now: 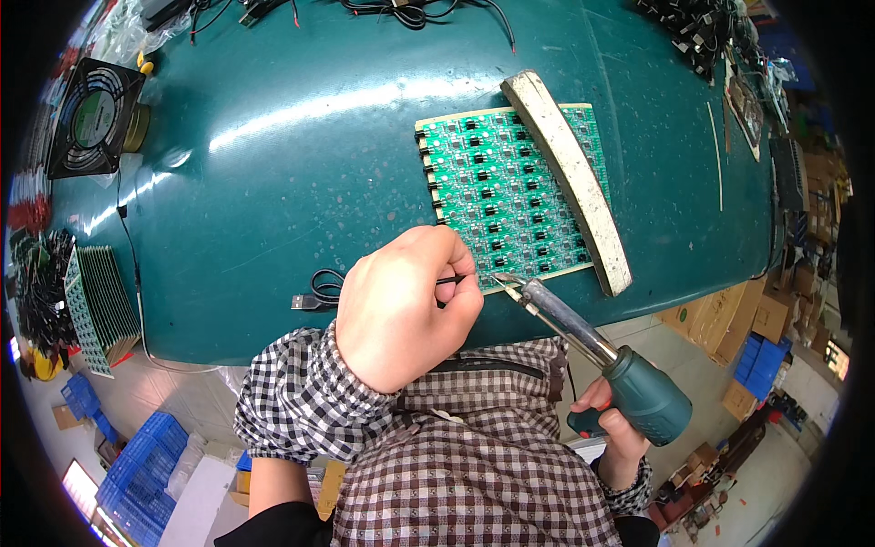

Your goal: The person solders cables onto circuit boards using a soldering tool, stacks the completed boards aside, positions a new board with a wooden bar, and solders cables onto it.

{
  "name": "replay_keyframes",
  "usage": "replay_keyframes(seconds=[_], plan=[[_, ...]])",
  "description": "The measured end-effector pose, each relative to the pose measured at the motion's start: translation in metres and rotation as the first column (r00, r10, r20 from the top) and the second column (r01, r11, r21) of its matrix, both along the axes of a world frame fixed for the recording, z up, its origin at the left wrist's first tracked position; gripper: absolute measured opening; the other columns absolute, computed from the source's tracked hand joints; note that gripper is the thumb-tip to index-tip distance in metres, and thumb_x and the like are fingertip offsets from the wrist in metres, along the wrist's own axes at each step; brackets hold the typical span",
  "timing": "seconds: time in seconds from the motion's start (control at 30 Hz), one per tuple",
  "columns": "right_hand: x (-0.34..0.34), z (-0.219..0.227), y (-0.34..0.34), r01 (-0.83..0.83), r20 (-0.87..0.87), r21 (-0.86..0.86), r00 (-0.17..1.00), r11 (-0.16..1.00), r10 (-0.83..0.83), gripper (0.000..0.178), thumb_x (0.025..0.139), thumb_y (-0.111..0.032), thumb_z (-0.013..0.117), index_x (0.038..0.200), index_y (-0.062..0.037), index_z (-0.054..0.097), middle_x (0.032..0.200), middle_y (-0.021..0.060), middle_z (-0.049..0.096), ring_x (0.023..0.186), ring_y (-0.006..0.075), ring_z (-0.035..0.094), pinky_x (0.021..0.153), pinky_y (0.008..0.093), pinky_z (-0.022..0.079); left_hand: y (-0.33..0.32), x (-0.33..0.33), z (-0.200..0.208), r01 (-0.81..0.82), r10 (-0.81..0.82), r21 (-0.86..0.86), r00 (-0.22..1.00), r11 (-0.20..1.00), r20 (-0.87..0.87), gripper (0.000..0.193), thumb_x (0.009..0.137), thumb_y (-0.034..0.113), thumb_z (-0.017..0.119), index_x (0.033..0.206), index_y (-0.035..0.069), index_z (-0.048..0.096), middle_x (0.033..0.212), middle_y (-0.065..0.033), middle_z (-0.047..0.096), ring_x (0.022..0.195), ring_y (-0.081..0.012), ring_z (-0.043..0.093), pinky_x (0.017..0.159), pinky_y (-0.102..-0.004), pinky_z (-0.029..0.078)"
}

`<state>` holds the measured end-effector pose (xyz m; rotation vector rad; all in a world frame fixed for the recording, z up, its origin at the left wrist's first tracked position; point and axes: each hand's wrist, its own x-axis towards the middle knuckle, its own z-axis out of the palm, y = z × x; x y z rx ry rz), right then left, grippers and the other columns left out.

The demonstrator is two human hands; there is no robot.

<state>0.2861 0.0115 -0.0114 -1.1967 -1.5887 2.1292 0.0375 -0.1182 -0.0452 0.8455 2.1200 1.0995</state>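
Observation:
My left hand (406, 305) pinches the end of a black USB cable (453, 279) over the near edge of a green circuit board panel (506, 201). The cable's USB plug (305, 302) and a small coil lie on the mat left of that hand. In my right hand (620, 433) is a green soldering gun (643, 397), fingers wrapped round its handle. Its metal tip (504, 278) is at the panel's near edge, close to the cable end; whether they touch, I cannot tell. A long worn bar (570, 178) lies slantwise across the panel's right part.
A black fan (94, 118) stands at the far left of the green table (273, 210). Stacked circuit boards (100, 305) sit at the left edge beside bundled black cables (41, 292). More cables (688, 32) are heaped at the back right. Blue crates (146, 474) stand on the floor.

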Motion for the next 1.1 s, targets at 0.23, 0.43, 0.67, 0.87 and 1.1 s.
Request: replay_keyframes(seconds=[0.23, 0.43, 0.67, 0.87, 1.1], plan=[[0.0044, -0.0055, -0.0011, -0.049, -0.024, 0.09, 0.998, 0.995, 0.051, 0.064, 0.075, -0.018, 0.084, 0.121, 0.0075, 0.047, 0.087, 0.0132, 0.064, 0.077, 0.0216, 0.067, 0.071, 0.038, 0.06, 0.0002, 0.0006, 0.0012, -0.006, 0.005, -0.014, 1.0, 1.0, -0.009, 0.007, 0.077, -0.001, 0.065, 0.078, 0.001, 0.059, 0.073, -0.0036, 0.056, 0.06, -0.007, 0.054, 0.054, -0.0206, 0.044], [0.0064, -0.0061, -0.0011, -0.065, 0.027, 0.117, 0.998, 0.991, 0.063, 0.064, 0.074, -0.023, 0.085, 0.118, 0.0088, 0.049, 0.09, 0.0133, 0.064, 0.075, 0.0198, 0.068, 0.071, 0.0379, 0.061, -0.0002, 0.0013, -0.0005, -0.016, 0.016, 0.0, 1.0, 1.0, 0.014, 0.007, 0.076, -0.001, 0.066, 0.079, 0.001, 0.06, 0.074, -0.0028, 0.057, 0.061, -0.0061, 0.054, 0.054, -0.0201, 0.044], [0.0071, -0.0063, -0.0004, -0.094, 0.022, 0.115, 0.996, 0.989, 0.092, 0.065, 0.074, -0.022, 0.085, 0.118, 0.0094, 0.05, 0.088, 0.0149, 0.067, 0.076, 0.0215, 0.069, 0.071, 0.0361, 0.06, -0.0003, 0.002, -0.001, -0.029, 0.029, 0.002, 0.999, 1.0, 0.023, 0.008, 0.076, -0.002, 0.066, 0.079, 0.001, 0.06, 0.074, -0.0024, 0.057, 0.061, -0.0055, 0.054, 0.054, -0.0192, 0.044], [0.0064, -0.0073, -0.0015, -0.079, 0.021, 0.126, 0.997, 0.989, 0.077, 0.065, 0.073, -0.02, 0.086, 0.119, 0.0097, 0.05, 0.086, 0.0149, 0.068, 0.078, 0.0226, 0.07, 0.071, 0.0352, 0.06, -0.0004, 0.0026, -0.0011, -0.027, 0.027, -0.006, 1.0, 1.0, 0.01, 0.008, 0.076, -0.001, 0.067, 0.079, 0.001, 0.059, 0.074, -0.0024, 0.057, 0.061, -0.0055, 0.054, 0.054, -0.0195, 0.044], [0.0079, -0.0082, -0.0011, -0.108, 0.02, 0.148, 0.994, 0.983, 0.107, 0.063, 0.074, -0.017, 0.084, 0.119, 0.01, 0.05, 0.092, 0.0169, 0.068, 0.078, 0.0224, 0.071, 0.072, 0.034, 0.059, 0.0001, 0.002, -0.0005, -0.022, 0.023, -0.017, 1.0, 1.0, 0.003, 0.008, 0.076, -0.001, 0.066, 0.079, 0.001, 0.059, 0.074, -0.0024, 0.057, 0.06, -0.0056, 0.054, 0.053, -0.0197, 0.043]])
